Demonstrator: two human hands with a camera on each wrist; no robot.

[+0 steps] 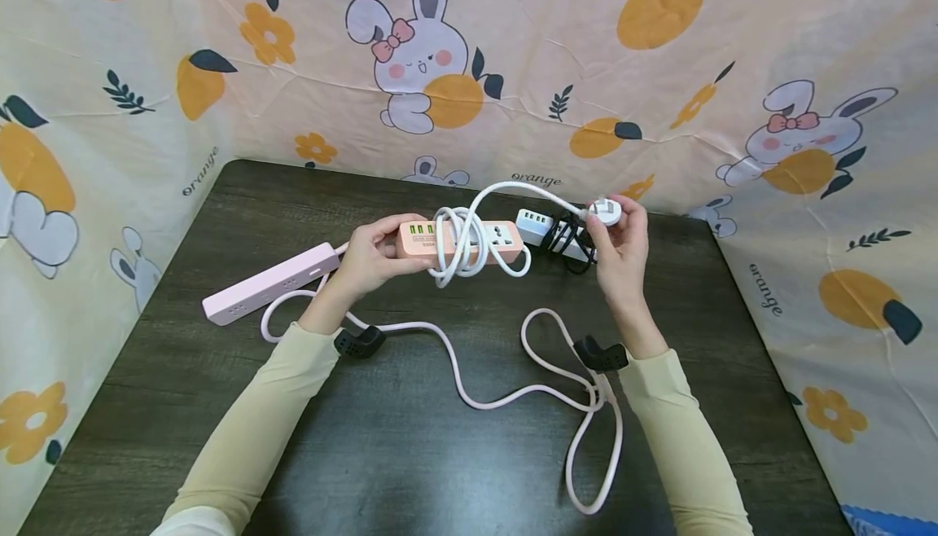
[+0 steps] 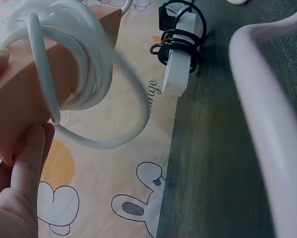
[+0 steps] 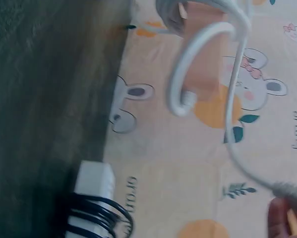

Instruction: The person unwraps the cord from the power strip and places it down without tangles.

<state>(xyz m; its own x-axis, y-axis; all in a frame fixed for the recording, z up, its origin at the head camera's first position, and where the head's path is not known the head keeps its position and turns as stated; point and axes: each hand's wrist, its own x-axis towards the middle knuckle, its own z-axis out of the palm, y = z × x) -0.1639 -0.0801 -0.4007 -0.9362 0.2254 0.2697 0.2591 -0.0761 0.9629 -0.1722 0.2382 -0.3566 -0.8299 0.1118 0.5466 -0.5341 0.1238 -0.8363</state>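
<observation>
My left hand (image 1: pixel 369 257) grips the left end of an orange power strip (image 1: pixel 414 244), held up above the table. A white cord (image 1: pixel 460 252) is wound in several loops around the strip's middle. Between the thumb and fingers of my right hand (image 1: pixel 623 255) is the cord's white plug (image 1: pixel 605 211), its pins showing. From the plug the cord arcs back left to the loops. In the left wrist view, the thumb and fingers pinch the edges of the orange power strip (image 2: pixel 59 69). Only fingertips of the right hand (image 3: pixel 282 218) show at the right wrist view's lower corner.
Behind the hands lies a white power strip (image 1: pixel 535 226) wrapped in a black cord (image 1: pixel 567 239). A pink power strip (image 1: pixel 271 283) lies at the left, its pink cord (image 1: pixel 506 399) looping across the dark table (image 1: pixel 410 471). A patterned cloth (image 1: pixel 528 55) hangs around the table.
</observation>
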